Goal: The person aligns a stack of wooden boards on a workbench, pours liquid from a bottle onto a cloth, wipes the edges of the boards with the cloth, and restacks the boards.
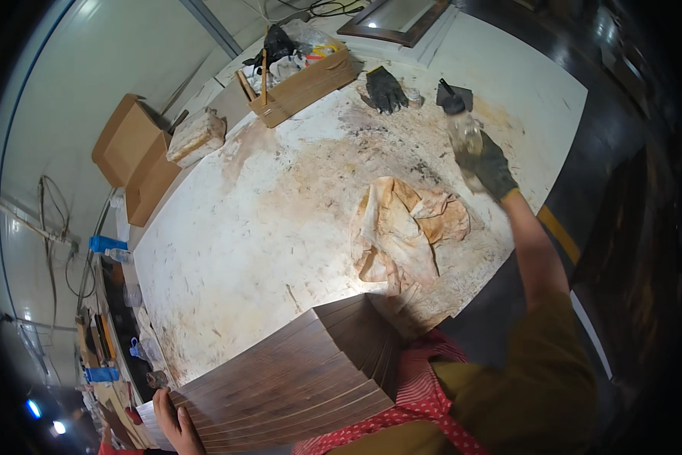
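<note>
My right hand [490, 165], in a dark work glove with a yellow cuff, grips a clear spray bottle [467, 136] with a black nozzle at the table's far right. A large dark brown wooden piece [273, 379] with parallel grooved lines stands in front of my body, one corner towards the table. My bare left hand [176, 425] holds its left end, fingers over the edge; the thumb side is partly cut off by the picture. A crumpled, brown-stained cloth [402, 231] lies on the table between the wooden piece and the bottle.
The stained white table [227, 250] carries an open cardboard box [307, 87] of rags and sticks, a dark glove [385, 91], a small jar [414, 98] and a dark square pad [455, 97]. Another carton [140, 167] and a wrapped block [197, 138] sit along the left edge.
</note>
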`<state>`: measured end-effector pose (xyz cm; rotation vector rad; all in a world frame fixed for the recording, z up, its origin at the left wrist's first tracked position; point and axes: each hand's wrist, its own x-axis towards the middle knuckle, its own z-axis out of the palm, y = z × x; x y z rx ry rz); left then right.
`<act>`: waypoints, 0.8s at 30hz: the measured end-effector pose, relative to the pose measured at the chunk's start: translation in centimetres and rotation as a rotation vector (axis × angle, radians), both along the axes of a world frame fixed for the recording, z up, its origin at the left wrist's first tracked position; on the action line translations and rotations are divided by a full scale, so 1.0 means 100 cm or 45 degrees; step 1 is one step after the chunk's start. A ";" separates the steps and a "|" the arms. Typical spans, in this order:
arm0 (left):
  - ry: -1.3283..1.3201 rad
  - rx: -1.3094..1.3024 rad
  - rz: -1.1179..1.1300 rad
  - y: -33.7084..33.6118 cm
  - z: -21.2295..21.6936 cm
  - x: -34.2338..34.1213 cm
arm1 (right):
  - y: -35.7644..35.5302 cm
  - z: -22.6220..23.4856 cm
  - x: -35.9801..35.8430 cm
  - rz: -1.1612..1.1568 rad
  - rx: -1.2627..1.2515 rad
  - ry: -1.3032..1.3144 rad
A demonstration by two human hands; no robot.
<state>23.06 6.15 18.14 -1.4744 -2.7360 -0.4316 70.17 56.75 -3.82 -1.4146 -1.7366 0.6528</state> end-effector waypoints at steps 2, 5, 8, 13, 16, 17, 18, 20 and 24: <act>-0.014 -0.012 -0.034 0.008 0.001 0.004 | -0.001 -0.056 0.049 0.306 -0.226 0.251; -0.002 -0.009 -0.014 0.002 0.006 0.007 | -0.081 0.103 -0.015 0.621 -0.376 -0.775; 0.035 -0.025 -0.036 0.002 0.003 -0.001 | -0.097 0.109 -0.022 0.802 -0.303 -1.191; 0.043 0.001 0.000 0.006 -0.001 0.000 | -0.096 0.121 -0.050 0.831 -0.299 -1.410; 0.061 -0.005 -0.005 0.000 -0.003 -0.003 | -0.084 0.121 -0.070 0.935 -0.092 -1.681; 0.091 -0.036 -0.058 -0.002 -0.003 -0.006 | -0.082 0.126 -0.075 0.922 -0.091 -1.684; 0.089 -0.029 -0.060 -0.002 -0.003 -0.006 | -0.081 0.131 -0.081 0.939 -0.088 -1.688; 0.085 -0.009 -0.068 -0.002 -0.003 -0.003 | -0.079 0.141 -0.096 0.976 -0.083 -1.697; 0.066 -0.008 -0.072 -0.001 0.001 0.001 | -0.073 0.152 -0.133 0.974 -0.162 -1.844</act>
